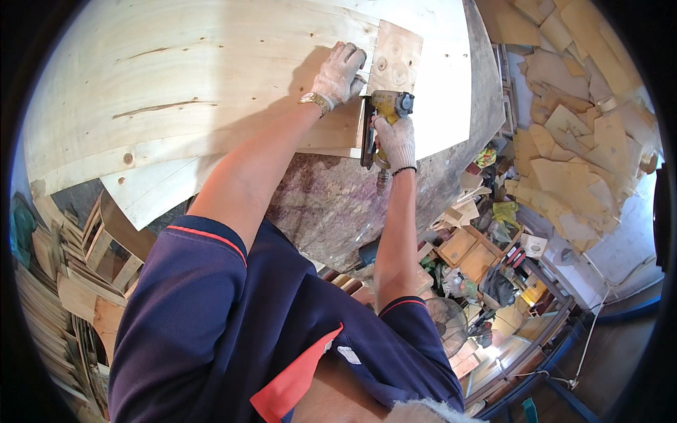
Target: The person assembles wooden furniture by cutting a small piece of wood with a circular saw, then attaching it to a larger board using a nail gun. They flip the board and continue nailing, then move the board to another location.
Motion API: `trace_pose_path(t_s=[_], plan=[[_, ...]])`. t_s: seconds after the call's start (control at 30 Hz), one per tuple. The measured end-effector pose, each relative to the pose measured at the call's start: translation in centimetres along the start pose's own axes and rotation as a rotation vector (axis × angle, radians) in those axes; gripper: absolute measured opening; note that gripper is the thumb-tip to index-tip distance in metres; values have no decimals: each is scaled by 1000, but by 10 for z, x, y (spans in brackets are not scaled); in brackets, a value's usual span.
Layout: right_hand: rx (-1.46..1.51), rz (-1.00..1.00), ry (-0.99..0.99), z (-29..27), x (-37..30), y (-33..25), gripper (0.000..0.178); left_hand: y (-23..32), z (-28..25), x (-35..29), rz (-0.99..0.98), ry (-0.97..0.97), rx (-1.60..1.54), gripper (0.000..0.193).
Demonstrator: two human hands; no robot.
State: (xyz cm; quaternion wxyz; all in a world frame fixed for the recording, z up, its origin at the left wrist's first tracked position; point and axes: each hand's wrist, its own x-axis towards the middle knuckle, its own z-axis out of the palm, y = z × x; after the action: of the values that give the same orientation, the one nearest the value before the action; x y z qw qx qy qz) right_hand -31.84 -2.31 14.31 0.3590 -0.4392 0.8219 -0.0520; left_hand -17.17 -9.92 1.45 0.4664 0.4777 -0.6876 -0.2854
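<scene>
My left hand (341,73), in a pale knit glove with a watch at the wrist, rests on the large light plywood sheet (254,70) at its right edge. Its fingers are bent and drawn together; whatever may lie under them is hidden. Wrapped in my right hand (396,144), also gloved, is the handle of a yellow and black nail gun (386,103). The tool's dark magazine stands at the sheet's near right corner, close to my left wrist. Just beyond the tool, a narrow knotty plywood strip (396,56) runs along the sheet's right edge.
Beneath the plywood is a stained grey work table (317,204) with a curved-looking edge. Stacked wood offcuts (49,303) stand at the lower left. Thin brown board scraps (564,155) pile up at the right. Below them are crates, bags and a round fan (446,321).
</scene>
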Motion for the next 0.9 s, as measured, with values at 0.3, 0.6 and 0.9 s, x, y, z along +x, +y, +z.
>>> trace_pose_path(t_s=[0.3, 0.6, 0.9], plan=[[85, 95, -25, 9, -31, 27, 28, 1, -1, 0, 15, 12, -2, 34], [22, 93, -36, 12, -58, 47, 31, 1, -1, 1, 21, -5, 39, 35], [-4, 142, -17, 29, -70, 87, 37, -5, 1, 1, -28, -74, 24, 33]])
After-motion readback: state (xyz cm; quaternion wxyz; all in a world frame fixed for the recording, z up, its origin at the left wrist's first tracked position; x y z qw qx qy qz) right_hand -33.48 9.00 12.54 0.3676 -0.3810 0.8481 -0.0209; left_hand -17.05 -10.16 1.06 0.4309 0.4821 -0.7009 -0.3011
